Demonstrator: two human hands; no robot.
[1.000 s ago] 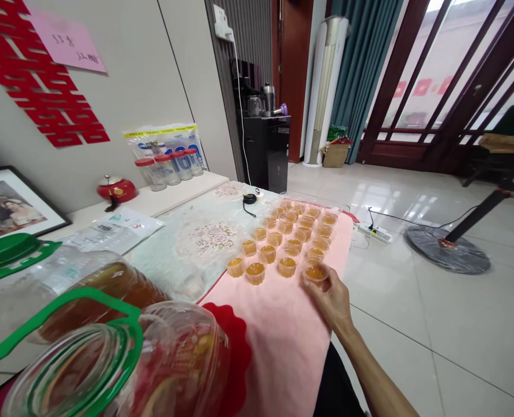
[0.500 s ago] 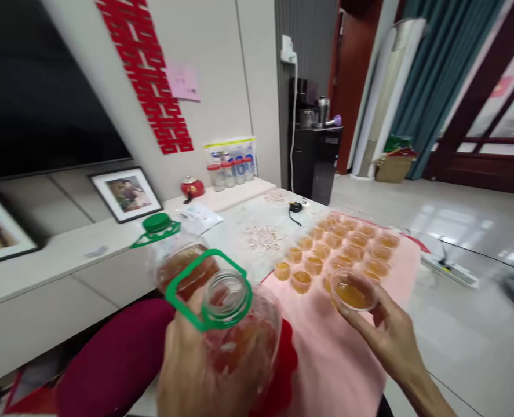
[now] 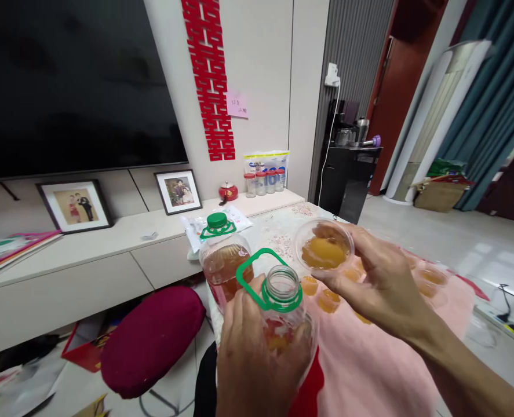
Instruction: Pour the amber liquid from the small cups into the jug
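My left hand [image 3: 252, 353] is wrapped around a clear plastic jug [image 3: 283, 307] with a green handle ring and an uncapped mouth. Some amber and reddish contents show through its wall. In my right hand [image 3: 378, 278] is a clear plastic cup [image 3: 324, 246] holding amber liquid, tilted towards the jug and raised above its mouth, off to the right. Behind the open jug stands a second jug [image 3: 226, 263] with a green cap and brownish liquid. Several filled cups [image 3: 328, 300] rest on the pink cloth [image 3: 365, 370], partly hidden by my right arm.
A maroon stool [image 3: 152, 341] stands on the floor at left, below the white TV cabinet [image 3: 87, 272]. Framed photos [image 3: 178, 192], red-lidded jars [image 3: 261, 183] and a red pot [image 3: 228, 192] line the cabinet. A power strip [image 3: 500, 321] lies at far right.
My right hand has lifted the cup and brought it left, closer to the open jug, tilting it. My left hand stays on the jug. The camera view has turned left.
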